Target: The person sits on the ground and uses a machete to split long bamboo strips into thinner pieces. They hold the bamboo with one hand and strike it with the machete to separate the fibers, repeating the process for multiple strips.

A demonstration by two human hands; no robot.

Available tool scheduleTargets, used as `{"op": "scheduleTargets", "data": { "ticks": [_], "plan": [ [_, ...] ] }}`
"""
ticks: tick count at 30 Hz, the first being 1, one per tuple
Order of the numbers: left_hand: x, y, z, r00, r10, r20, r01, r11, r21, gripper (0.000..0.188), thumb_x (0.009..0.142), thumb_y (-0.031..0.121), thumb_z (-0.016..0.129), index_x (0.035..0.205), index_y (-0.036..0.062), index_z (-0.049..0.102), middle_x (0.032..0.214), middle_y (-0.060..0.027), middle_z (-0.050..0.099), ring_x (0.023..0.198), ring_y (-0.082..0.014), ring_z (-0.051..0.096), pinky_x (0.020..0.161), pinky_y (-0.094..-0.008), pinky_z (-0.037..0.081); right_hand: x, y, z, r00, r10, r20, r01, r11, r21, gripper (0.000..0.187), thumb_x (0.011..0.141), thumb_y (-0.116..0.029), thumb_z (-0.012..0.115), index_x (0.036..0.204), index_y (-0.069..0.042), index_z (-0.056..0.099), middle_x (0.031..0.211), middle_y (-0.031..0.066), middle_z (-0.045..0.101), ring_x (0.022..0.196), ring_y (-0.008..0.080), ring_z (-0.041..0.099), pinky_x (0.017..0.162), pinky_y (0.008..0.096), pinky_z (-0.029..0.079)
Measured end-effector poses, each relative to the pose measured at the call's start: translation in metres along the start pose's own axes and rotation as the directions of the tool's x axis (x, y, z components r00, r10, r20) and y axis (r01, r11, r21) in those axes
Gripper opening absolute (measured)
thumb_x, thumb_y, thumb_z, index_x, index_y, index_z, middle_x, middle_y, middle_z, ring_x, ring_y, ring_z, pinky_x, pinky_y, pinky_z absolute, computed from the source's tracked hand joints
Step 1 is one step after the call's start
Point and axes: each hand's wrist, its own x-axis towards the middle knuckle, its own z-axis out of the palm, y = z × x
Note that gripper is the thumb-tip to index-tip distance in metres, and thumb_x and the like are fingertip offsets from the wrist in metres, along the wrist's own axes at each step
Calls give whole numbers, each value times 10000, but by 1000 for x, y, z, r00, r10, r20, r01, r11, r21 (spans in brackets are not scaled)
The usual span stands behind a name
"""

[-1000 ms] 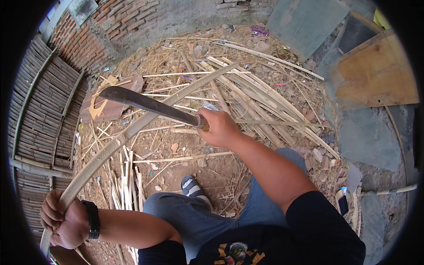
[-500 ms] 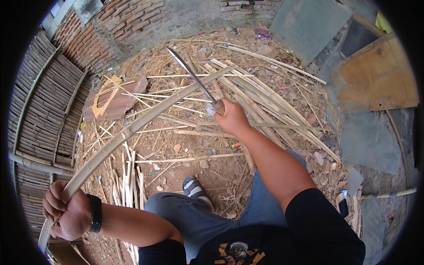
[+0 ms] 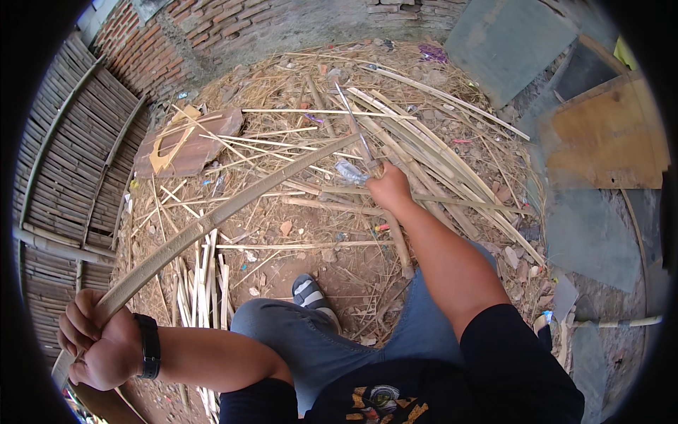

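My left hand (image 3: 102,343) is closed round the near end of a long split bamboo strip (image 3: 205,222). The strip slants away from me, up and to the right. In my right hand (image 3: 390,189) is the handle of a machete (image 3: 357,127), its thin blade pointing away and slightly left. The blade lies at the far end of the strip; whether it touches the strip I cannot tell. Something clear and plastic-like (image 3: 349,172) shows beside the handle.
Bamboo poles and split lengths (image 3: 424,166) lie heaped at the right. Pale thin strips (image 3: 210,290) are bunched near my left knee. A brown board (image 3: 187,145) lies at the back left. A bamboo fence (image 3: 63,162), a brick wall (image 3: 205,35) and leaning grey sheets (image 3: 494,49) stand around.
My right hand has moved slightly right and nearer me, and the machete blade has swung from a leftward slant to more upright in view. The strip's far end now reaches less far.
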Motion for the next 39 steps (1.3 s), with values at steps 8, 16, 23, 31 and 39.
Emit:
{"op": "scheduleTargets", "data": {
  "ticks": [8, 16, 23, 31, 39],
  "plan": [
    [1, -55, 4, 958, -265, 106, 262, 964, 42, 404, 984, 497, 450, 782, 149, 418, 599, 29, 351, 499, -117, 303, 533, -290, 254, -36, -52, -12, 934, -272, 231, 267, 962, 55, 645, 837, -277, 789, 1348, 55, 576, 1139, 252, 706, 1060, 350, 693, 933, 407, 518],
    [-25, -134, 30, 823, -517, 235, 527, 849, 24, 551, 1013, 670, 452, 813, 158, 413, 622, 29, 327, 514, -98, 237, 497, -267, 225, -54, -55, -5, 855, -364, 370, 342, 931, 126, 569, 878, -281, 789, 1299, 49, 594, 1128, 200, 709, 958, 287, 706, 859, 392, 551],
    [-25, -134, 28, 782, -524, 338, 568, 822, -39, 516, 1021, 621, 491, 821, 150, 422, 653, 27, 346, 532, -105, 278, 535, -281, 251, -107, -98, 1, 676, -294, 676, -82, 881, 466, 418, 906, -244, 765, 1198, 7, 602, 897, 25, 644, 591, 76, 561, 508, 266, 471],
    [-29, -136, 30, 813, -503, 293, 529, 848, -10, 515, 1018, 630, 487, 822, 156, 441, 644, 37, 353, 529, -100, 284, 534, -280, 245, -157, -56, 64, 740, -62, 669, -234, 909, 344, 389, 900, -142, 707, 1233, 9, 574, 815, 21, 624, 552, 100, 552, 487, 275, 447],
    [-15, -137, -1, 783, -518, 345, 583, 804, -117, 558, 1002, 690, 452, 811, 166, 433, 627, 33, 368, 495, -101, 256, 515, -283, 239, -169, -32, 78, 796, -244, 553, 55, 941, 335, 443, 871, -167, 713, 1267, -16, 586, 902, 95, 715, 750, 225, 684, 711, 373, 547]
  ]
}}
